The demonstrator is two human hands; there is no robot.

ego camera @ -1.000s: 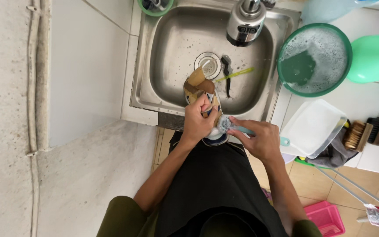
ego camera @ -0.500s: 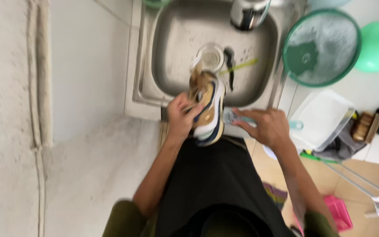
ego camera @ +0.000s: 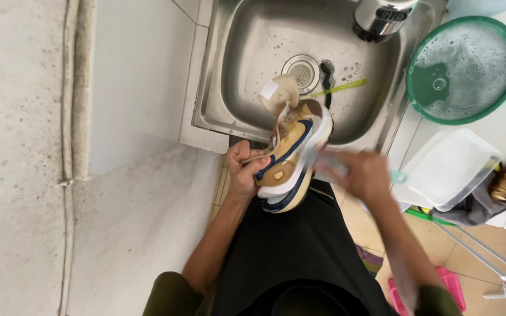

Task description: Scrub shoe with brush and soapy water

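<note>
Currently left hand (ego camera: 242, 172) grips the shoe (ego camera: 291, 152) by its heel side, over the sink (ego camera: 241, 70) front edge. Right hand (ego camera: 365, 175), blurred, closed on a toothbrush (ego camera: 396, 177), just right of shoe.

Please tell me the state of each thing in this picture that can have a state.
Shoe: held over the sink edge, tongue pulled up.
Left hand: gripping the shoe.
Right hand: blurred, holding a brush against the shoe.
Sink: wet, soap spots, drain uncovered.
Green basin: holds foamy water.
Clear tub: upside down.
</note>
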